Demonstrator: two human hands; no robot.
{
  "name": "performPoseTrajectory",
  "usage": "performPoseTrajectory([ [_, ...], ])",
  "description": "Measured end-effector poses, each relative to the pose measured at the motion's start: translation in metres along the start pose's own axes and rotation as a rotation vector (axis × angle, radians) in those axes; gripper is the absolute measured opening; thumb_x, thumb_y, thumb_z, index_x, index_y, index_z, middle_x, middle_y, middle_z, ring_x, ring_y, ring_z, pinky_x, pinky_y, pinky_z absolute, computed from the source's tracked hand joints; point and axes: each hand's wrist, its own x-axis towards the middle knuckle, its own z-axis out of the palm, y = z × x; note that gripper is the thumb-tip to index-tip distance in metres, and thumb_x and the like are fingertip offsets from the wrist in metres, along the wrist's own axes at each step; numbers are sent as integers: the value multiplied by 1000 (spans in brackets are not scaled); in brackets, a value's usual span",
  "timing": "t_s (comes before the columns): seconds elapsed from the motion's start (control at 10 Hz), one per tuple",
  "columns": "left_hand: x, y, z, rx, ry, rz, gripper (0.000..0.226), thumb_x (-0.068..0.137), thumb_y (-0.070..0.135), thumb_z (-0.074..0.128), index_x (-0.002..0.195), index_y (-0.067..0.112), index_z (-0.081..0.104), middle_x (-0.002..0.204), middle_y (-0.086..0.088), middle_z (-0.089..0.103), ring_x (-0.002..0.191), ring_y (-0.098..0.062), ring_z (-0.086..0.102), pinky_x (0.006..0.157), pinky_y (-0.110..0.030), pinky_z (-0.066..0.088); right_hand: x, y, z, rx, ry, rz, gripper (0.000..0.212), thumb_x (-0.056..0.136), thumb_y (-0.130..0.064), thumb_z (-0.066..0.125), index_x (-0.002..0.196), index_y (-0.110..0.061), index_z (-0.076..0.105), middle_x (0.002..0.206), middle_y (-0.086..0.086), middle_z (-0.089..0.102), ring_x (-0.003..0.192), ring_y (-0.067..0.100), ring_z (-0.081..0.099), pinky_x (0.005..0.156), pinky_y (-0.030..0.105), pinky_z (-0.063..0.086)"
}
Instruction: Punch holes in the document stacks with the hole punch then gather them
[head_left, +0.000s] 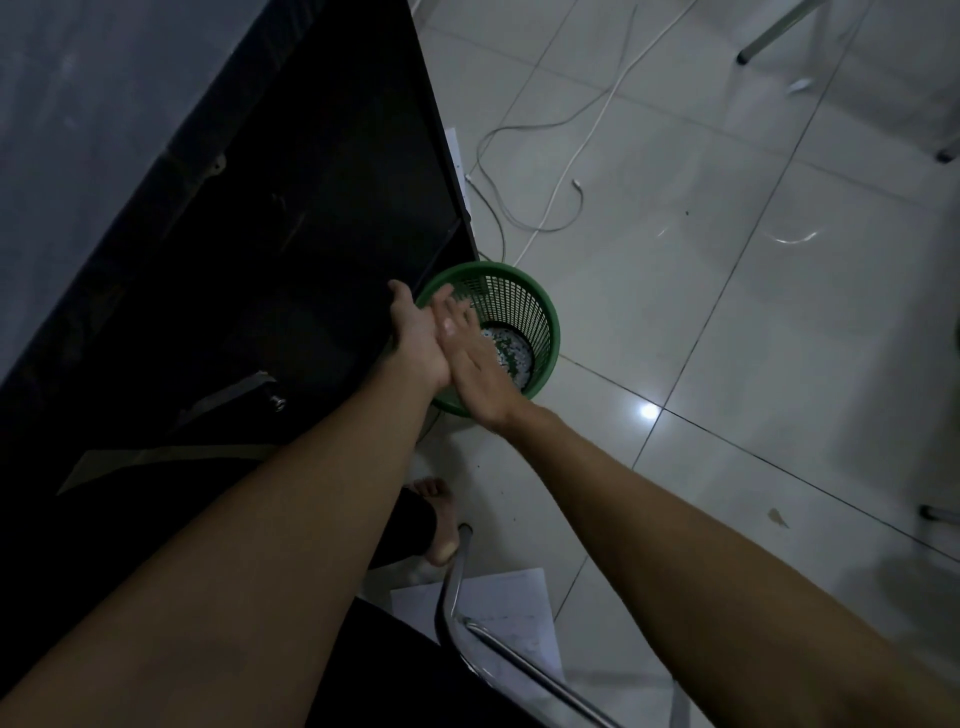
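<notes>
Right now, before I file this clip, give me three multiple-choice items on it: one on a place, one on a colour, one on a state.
1. Where are the two hands?
A. Above the open bin on the floor
B. Flat on the desk top
C. On the chair frame

2. What colour is the mesh bin?
A. Red
B. Green
C. Blue

3. How do the hands stand?
A. Each grips a paper stack
B. One holds a hole punch
C. Open, pressed together, holding nothing

Answers:
1 A: the left hand and right hand meet over the bin, which stands on the tiled floor beside the dark desk.
2 B: its rim and mesh wall are green, with small white paper bits at the bottom.
3 C: fingers are straight, palms touch, and no object shows between them.
</notes>
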Motion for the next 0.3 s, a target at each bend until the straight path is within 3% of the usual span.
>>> performPoseTrajectory([
  [0.1,-16,0,-4,-25,-89,-44,89,90,76,16,152,14,31,157,-19,26,144,-36,29,117,-51,20,17,7,-16,-291,-50,257,55,105,-47,13,157,-29,12,165,8,5,152,27,-2,120,56,4],
  [0.2,-26,3,1,136,-44,3,81,95,70,16,147,12,40,151,-16,40,136,-33,42,113,-56,29,25,2,-33,-329,172,318,48,104,-39,25,123,-10,60,130,22,55,122,37,51,100,44,42],
  [0.3,-37,8,9,437,90,125,64,102,57,23,137,12,52,139,-9,54,124,-26,54,103,-51,42,22,-8,-40,-300,427,316,36,100,-33,40,89,-9,64,96,14,69,86,30,63,70,30,41],
])
